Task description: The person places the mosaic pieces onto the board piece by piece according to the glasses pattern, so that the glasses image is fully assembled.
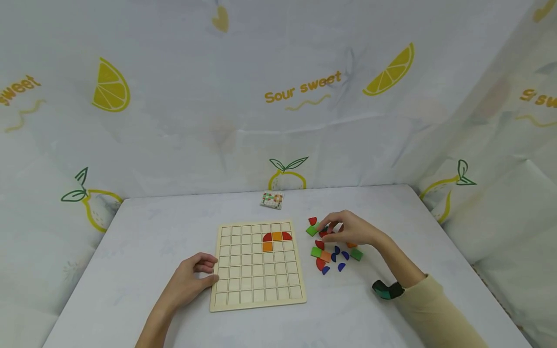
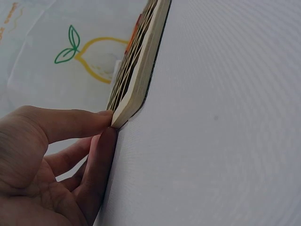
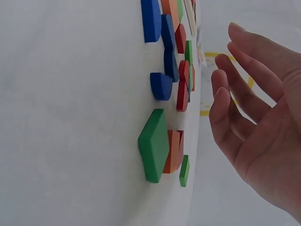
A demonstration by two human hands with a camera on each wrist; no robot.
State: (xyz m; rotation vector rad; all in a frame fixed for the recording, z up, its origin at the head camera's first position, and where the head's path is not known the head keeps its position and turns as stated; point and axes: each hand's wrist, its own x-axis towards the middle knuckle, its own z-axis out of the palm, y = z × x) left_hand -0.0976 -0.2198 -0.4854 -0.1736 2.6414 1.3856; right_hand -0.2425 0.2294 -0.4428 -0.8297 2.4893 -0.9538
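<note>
At the left edge of a pale wooden grid board, my left hand pinches the rim between thumb and fingers. The left wrist view shows the thumb at the board's corner. Near the board's upper right lie red rounded pieces and orange squares. My right hand hovers over a loose spread of coloured pieces, fingers loosely bent. Nothing shows between its fingers in the right wrist view, where a green square and blue half-round pieces lie beside it. The hand hides some pieces in the head view.
A small patterned card lies behind the board. Light green squares, red rounded pieces and blue half-rounds are scattered right of the board. A dark green band is at the right sleeve. White printed cloth stands behind the table.
</note>
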